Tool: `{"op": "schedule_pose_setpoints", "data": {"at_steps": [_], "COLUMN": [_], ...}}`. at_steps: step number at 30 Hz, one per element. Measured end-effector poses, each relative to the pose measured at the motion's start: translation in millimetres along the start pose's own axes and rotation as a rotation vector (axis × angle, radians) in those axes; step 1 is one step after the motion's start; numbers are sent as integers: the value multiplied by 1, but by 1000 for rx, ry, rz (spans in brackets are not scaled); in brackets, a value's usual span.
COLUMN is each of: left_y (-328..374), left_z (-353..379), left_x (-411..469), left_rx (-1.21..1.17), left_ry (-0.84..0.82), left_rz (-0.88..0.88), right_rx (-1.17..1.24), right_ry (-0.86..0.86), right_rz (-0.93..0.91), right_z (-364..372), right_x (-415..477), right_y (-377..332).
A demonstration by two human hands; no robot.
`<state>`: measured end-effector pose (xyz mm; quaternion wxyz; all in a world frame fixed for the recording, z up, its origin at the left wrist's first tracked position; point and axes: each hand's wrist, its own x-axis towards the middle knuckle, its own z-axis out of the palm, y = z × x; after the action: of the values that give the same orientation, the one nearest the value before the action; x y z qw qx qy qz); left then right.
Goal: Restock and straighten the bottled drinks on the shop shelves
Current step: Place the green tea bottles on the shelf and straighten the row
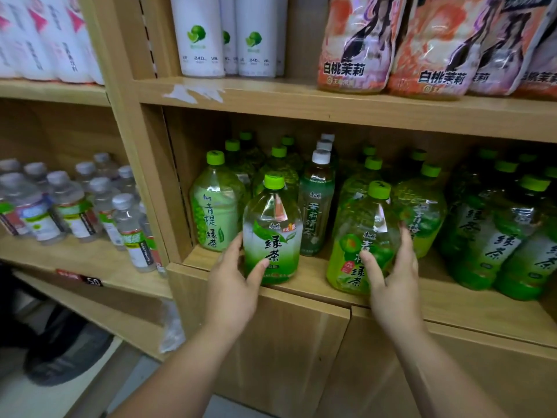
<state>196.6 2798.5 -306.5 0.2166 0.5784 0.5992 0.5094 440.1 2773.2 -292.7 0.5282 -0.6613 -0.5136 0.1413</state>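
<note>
Left hand [232, 285] grips tea bottle [272, 233]; right hand [394, 285] (apparently) lime bottle [355, 224].

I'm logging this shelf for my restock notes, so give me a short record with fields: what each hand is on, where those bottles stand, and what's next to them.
Left hand: grips the green-capped clear plastic green tea bottle
Right hand: grips the green-capped yellow-green plastic bottle
Position: both upright at the front edge of the wooden shelf
Between and behind: white-capped dark tea bottle
Left bay: grey-capped clear water bottles
</note>
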Motion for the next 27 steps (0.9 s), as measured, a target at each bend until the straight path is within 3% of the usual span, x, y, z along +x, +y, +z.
{"op": "schedule_pose_setpoints", "data": {"at_steps": [15,27], "left_y": [26,12], "left_z": [31,41], "left_x": [22,34], "left_rx": [154,254], "left_ry": [71,85], "left_rz": [-42,88], "right_rx": [-30,-71], "right_ry": [15,42], "right_rz": [44,28], "right_z": [12,13], "right_x": [5,-2], "right_y": [13,11]}}
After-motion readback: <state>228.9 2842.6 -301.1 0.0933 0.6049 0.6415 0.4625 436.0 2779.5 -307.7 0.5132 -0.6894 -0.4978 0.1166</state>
